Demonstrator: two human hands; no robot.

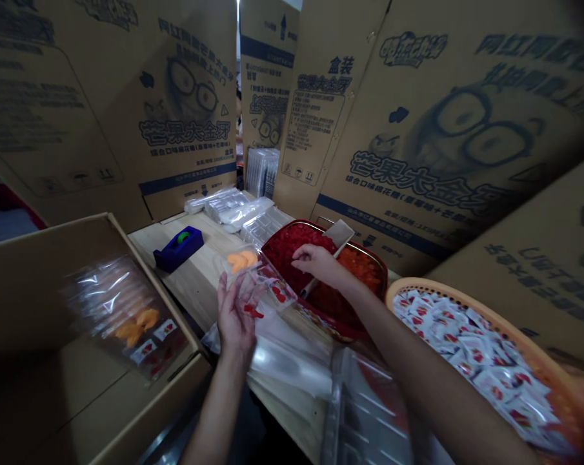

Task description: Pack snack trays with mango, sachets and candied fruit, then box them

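Left hand [236,316] held a clear plastic bag [267,290], fingers apart, orange candy slices [241,259] inside at 12 o'clock. Right hand [318,263] at 1 o'clock, fingers bunched together over red candy pieces [301,248] in a red tray [376,265]; grip unclear. Sachet basket [466,342] at 3 o'clock.

blurred clear tray [364,413], cut off below

Red candy [304,248] in a dark red tray [369,258]; sachets [459,352] in the tan basket [417,289] look white, red-marked.
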